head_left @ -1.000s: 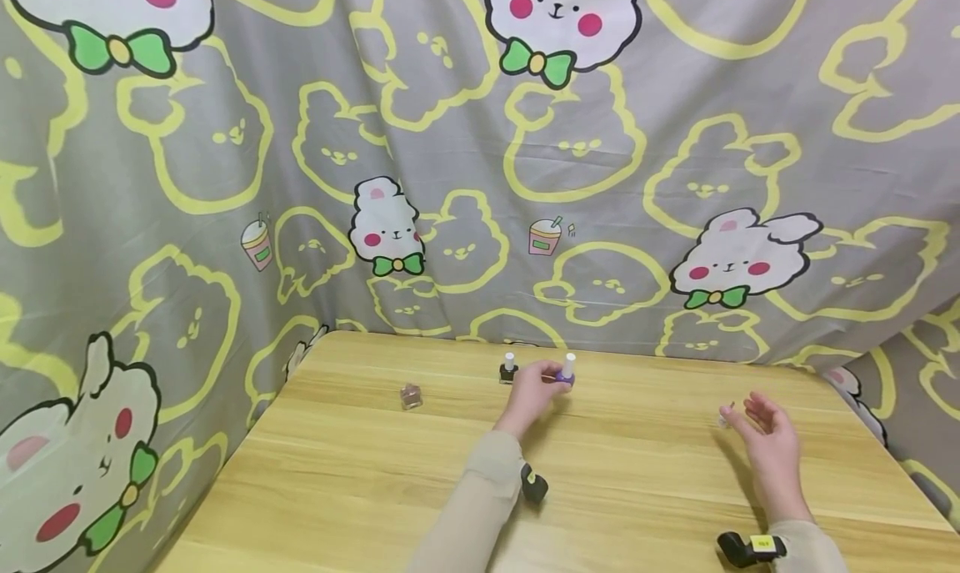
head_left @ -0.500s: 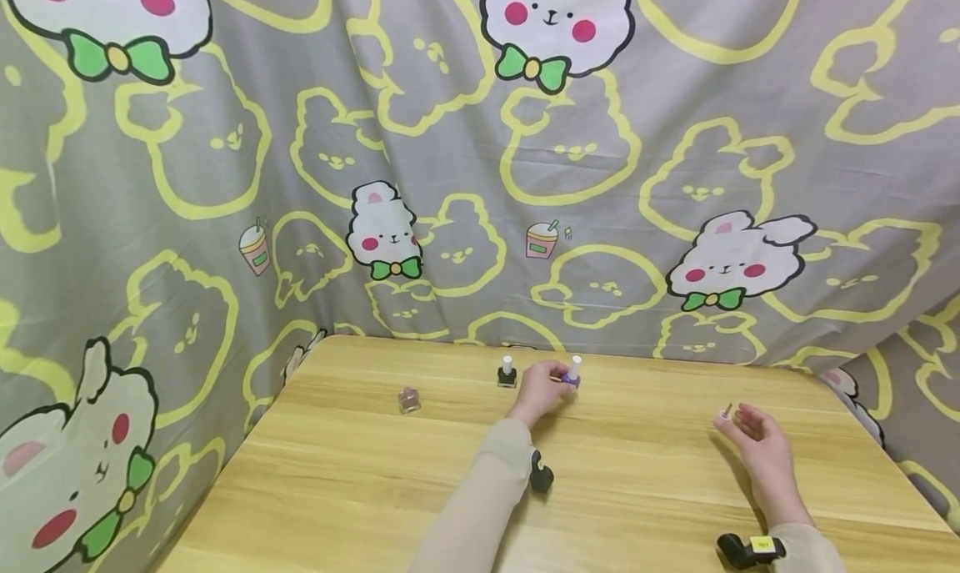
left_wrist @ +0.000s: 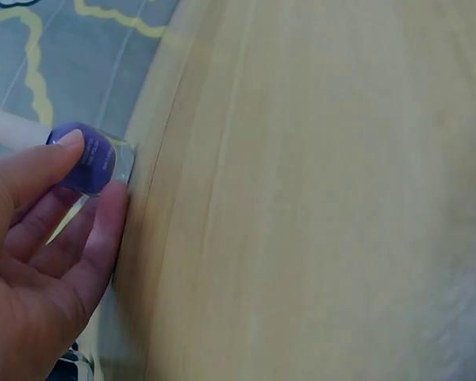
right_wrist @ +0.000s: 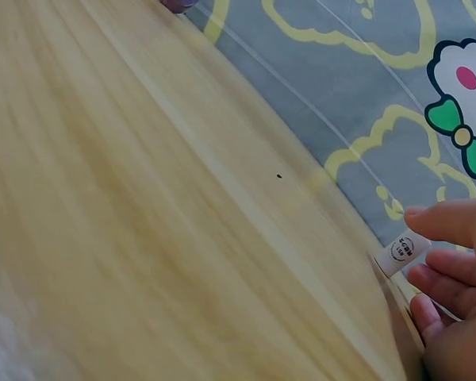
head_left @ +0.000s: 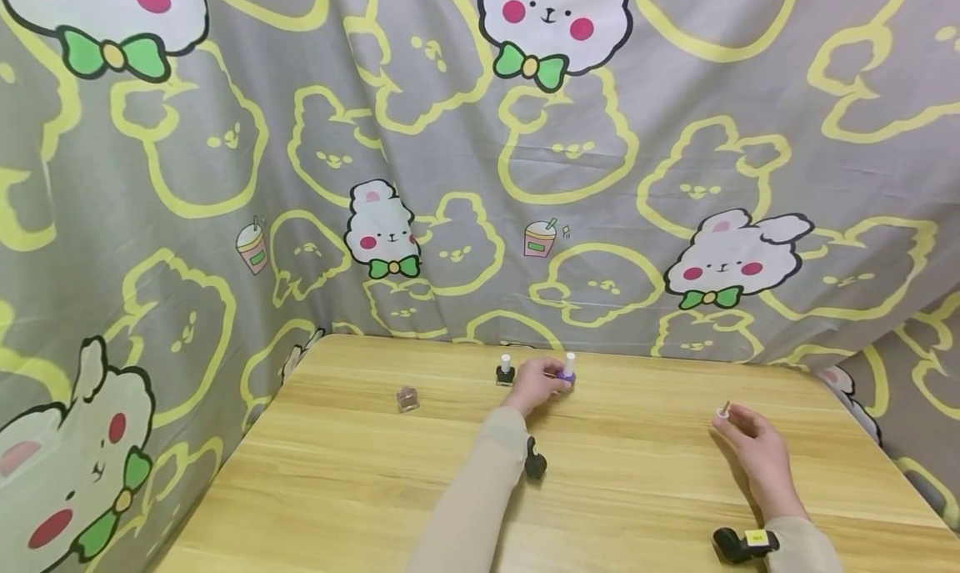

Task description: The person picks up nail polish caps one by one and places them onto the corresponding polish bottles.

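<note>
My left hand (head_left: 534,385) pinches a purple nail polish bottle (left_wrist: 87,161) with a tall white cap between thumb and fingers; it stands upright at the far side of the table. Far to the right, my right hand (head_left: 757,448) holds a white nail polish cap (right_wrist: 401,252) with small dark print. In the head view this cap stands upside down on the table, its brush stem pointing up. Just left of my left hand stands a black nail polish bottle (head_left: 505,374) with a white cap. A pinkish-brown bottle (head_left: 407,399) without a cap stands further left.
The wooden table (head_left: 630,481) reaches to a grey curtain (head_left: 450,164) printed with rabbits, which hangs behind it and along both sides. Each wrist wears a black camera mount (head_left: 738,545).
My left hand shifts slightly right with the purple bottle, then back a little. My right hand moves slightly left, and its raised, spread fingers come in closer around the white cap.
</note>
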The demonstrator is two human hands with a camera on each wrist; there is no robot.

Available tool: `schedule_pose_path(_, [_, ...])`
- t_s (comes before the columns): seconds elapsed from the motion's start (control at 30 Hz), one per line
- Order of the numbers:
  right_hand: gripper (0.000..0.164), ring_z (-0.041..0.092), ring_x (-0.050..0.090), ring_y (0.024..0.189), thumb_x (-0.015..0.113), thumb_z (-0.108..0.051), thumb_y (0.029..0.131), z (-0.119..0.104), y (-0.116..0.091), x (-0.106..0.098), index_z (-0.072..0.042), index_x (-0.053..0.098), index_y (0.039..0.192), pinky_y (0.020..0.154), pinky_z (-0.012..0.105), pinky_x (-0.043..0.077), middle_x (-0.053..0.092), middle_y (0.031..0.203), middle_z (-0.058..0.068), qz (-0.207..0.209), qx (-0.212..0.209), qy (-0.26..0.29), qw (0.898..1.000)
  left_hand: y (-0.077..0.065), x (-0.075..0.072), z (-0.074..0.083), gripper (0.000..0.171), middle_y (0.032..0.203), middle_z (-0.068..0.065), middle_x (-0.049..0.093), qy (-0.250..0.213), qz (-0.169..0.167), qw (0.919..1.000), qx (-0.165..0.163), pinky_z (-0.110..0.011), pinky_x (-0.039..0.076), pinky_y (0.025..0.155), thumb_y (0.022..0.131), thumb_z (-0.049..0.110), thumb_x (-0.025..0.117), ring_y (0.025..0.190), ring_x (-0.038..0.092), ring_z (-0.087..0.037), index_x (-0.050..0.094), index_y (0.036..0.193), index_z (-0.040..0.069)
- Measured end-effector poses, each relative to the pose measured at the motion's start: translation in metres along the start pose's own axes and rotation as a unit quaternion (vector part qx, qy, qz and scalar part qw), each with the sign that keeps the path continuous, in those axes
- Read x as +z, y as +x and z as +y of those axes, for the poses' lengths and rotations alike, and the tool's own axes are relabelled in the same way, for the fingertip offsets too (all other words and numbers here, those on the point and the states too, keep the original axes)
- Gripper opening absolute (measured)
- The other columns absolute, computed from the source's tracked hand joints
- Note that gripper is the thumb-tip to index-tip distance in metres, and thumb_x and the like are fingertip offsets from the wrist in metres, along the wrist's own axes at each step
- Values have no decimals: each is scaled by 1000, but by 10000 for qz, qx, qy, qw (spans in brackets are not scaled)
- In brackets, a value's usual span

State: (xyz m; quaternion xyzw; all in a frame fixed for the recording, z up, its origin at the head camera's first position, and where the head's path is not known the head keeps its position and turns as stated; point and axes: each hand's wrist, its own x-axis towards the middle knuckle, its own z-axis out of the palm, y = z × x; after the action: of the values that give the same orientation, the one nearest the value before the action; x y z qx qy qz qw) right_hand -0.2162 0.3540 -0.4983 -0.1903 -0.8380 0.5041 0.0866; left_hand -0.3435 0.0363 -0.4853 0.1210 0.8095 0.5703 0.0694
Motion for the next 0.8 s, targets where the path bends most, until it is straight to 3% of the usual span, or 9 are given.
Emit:
schedule_pose_path(0.1, [67,-20,37,87,60,-40,95,1,1,0,0,40,145,75,0,34,58,114,-12,78,-14,12,10000,1,-1,-2,29,106,-13,70,-133,-56,9999,-94,-26,60,70,82,2,74,83,67,-13,68,111,-1])
schedule_pose_path(0.17, [65,-20,37,86,61,-40,95,1,1,1,-1,43,144,74,0,33,51,98,-30,130,10,26,9999,2,-2,-3,31,107,-13,69,-226,-100,9996,-135,-26,60,70,82,2,74,84,67,-14,67,112,-2])
schedule_pose_path(0.23, [63,-20,37,86,61,-39,95,1,1,1,-2,45,143,74,0,33,45,90,-38,175,43,50,9998,2,-2,-3,32,108,-14,68,-300,-156,9993,-157,-26,60,71,82,0,74,86,68,-16,67,114,-3])
schedule_pose_path(0.43, [61,-16,38,92,61,-40,95,1,3,2,-3,48,142,76,0,32,43,85,-42,260,149,-46,9995,4,-5,-5,36,111,-15,67,-484,-321,9981,-211,-27,60,73,83,-1,73,92,69,-21,65,117,-4])
schedule_pose_path(0.53, [59,-11,40,97,61,-40,95,1,4,3,-4,50,140,82,6,33,43,84,-41,307,205,-120,9992,5,-6,-6,37,113,-16,67,-533,-370,9977,-209,-27,60,73,83,-1,72,93,69,-21,64,119,-4])
schedule_pose_path(0.8, [54,-11,39,90,62,-33,94,-2,4,4,0,53,136,84,16,35,47,83,-36,411,185,-212,9988,2,-6,-6,40,115,-17,66,-711,-397,9965,-159,-29,60,76,82,-3,72,94,69,-21,62,122,-3])
